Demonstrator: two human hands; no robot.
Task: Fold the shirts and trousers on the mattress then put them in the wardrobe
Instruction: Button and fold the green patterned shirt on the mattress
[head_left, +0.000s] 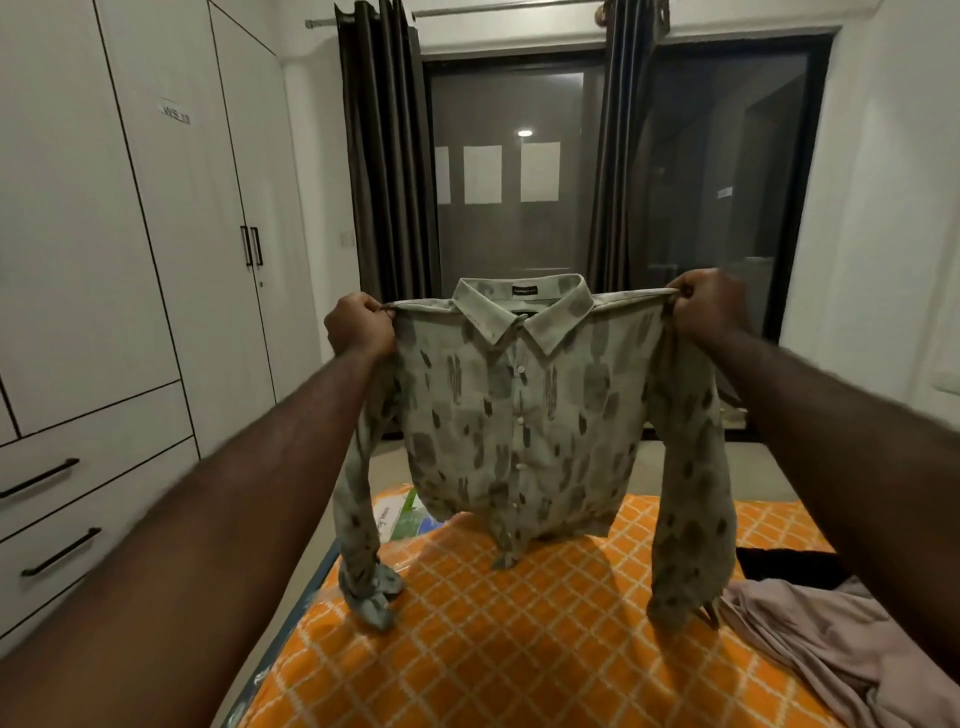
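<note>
**Shirt (519, 415) held up over the mattress**

Soft, pale green cloth with dark blotches and white buttons, it hangs spread flat with the pointed collar on top. The long sleeves droop, and their cuffs crumple on the mattress (493, 649), which has an orange cover with a white diamond lattice. The left grip (360, 325) pinches one shoulder seam and the right grip (706, 306) the other. A limp mauve garment (831, 639) lies bunched on the right. The flat white wardrobe (156, 208) stands to the left.

Dim indoor light, soft motion blur, wide-angle bending at edges.
</note>
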